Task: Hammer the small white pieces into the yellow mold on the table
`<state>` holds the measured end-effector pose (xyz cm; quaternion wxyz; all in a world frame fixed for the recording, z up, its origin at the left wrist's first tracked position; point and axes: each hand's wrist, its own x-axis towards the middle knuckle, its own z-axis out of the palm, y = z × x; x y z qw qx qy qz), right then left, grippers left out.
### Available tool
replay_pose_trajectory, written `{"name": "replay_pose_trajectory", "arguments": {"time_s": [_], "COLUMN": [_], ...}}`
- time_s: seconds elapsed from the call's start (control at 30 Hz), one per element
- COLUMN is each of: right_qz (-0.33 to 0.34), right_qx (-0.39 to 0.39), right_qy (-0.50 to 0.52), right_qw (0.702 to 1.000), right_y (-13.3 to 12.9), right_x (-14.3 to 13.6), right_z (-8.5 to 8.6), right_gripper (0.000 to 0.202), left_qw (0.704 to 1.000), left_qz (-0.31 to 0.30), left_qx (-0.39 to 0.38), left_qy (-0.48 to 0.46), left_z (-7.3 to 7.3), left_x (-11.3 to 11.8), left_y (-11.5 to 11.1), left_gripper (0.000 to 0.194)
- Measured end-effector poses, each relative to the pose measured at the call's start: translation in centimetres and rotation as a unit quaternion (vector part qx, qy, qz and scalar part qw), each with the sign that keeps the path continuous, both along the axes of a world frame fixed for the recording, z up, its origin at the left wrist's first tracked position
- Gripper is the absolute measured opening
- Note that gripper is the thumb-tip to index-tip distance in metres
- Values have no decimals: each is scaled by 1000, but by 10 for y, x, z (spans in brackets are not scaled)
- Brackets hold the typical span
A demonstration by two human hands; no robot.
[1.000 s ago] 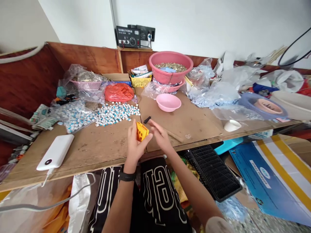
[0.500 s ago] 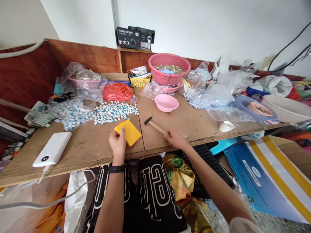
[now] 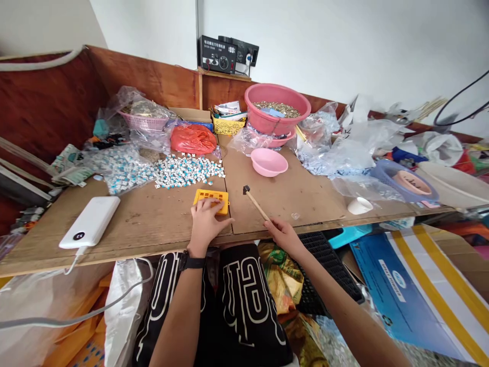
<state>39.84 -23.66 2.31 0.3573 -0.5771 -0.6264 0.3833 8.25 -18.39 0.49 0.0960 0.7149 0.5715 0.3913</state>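
A yellow slotted block (image 3: 212, 194) lies flat on the cardboard-covered bench (image 3: 160, 219), its row of openings facing up. My left hand (image 3: 208, 219) rests over its near side, fingers spread on it and thumb pointing right. My right hand (image 3: 282, 235) is closed round the end of a wooden-handled hammer (image 3: 256, 205), whose dark head lies to the right of the block. Beyond the block is a heap of small white-and-blue parts (image 3: 187, 171). A small pink bowl (image 3: 269, 163) stands behind the hammer.
A white power bank (image 3: 91, 221) with a cable lies at the left. Behind stand a large pink basin (image 3: 277, 102), a red bag (image 3: 193, 139) and a yellow basket (image 3: 228, 125). A white cup (image 3: 359, 206) and plastic bags (image 3: 351, 148) are at the right.
The yellow block has gone from tilted in my left hand to flat on the bench, openings up. My left hand has opened over it. The hammer stays in my right hand, its handle angled more steeply.
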Motion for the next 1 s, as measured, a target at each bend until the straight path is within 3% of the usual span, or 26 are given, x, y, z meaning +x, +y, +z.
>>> {"name": "replay_pose_trajectory", "arguments": {"time_s": [0.1,0.27,0.37,0.47,0.53,0.63,0.77,0.87,1.0], "right_qz": [-27,75,61,13,20,59,14,-18,38], "right_qx": [29,27,72,103,89,56,121,127,39], "right_qy": [-21,-121,-141,-121,-157,-220,-176,-160,-200], "right_qw": [999,989,985,987,983,972,977,979,978], "right_y": [5,9,8,9,11,13,2,-14,-29], "right_x": [3,5,-10,-30,-37,-35,-30,-36,-36], "right_z": [-3,16,26,19,13,17,33,25,2], "right_gripper": [53,46,43,44,42,43,46,47,45], "left_qw": [1000,991,993,993,992,993,991,988,987], "left_qz": [-4,112,110,109,110,113,131,143,143], "left_qx": [15,51,13,9,13,13,-22,-54,-72], "left_qy": [-26,-59,-51,-52,-52,-42,0,19,23], "left_z": [-4,-9,-16,-22,-23,-21,-12,-5,1], "left_x": [4,-1,-4,-5,-5,-4,-1,-1,4], "left_y": [1,5,10,13,13,11,7,6,2], "left_gripper": [26,37,42,41,40,41,42,44,46]}}
